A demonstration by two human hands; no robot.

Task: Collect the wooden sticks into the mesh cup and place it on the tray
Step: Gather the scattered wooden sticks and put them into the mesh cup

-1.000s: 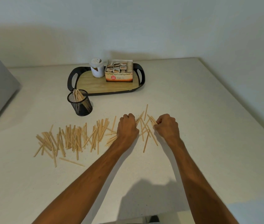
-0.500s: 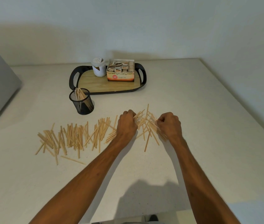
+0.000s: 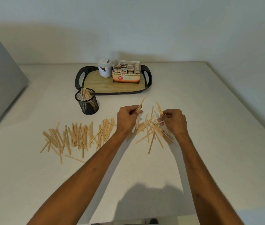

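Note:
Many wooden sticks (image 3: 78, 137) lie scattered in a band across the white table, with a smaller heap (image 3: 151, 130) between my hands. My left hand (image 3: 126, 118) pinches a few sticks that point up and away. My right hand (image 3: 173, 120) grips a few more sticks from the heap's right side. The black mesh cup (image 3: 87, 101) stands to the left behind my hands, several sticks upright in it. The black-rimmed tray (image 3: 146, 88) with a wood-look floor lies just beyond the cup.
On the tray stand a white lidded jar (image 3: 105, 68) and an open tea box (image 3: 126, 72). A grey appliance (image 3: 0, 82) fills the left side. The wall runs behind the table, whose right edge slants off.
Both hands have lifted off the heap, each raising a few sticks. Before, they were fists pressed down among the sticks.

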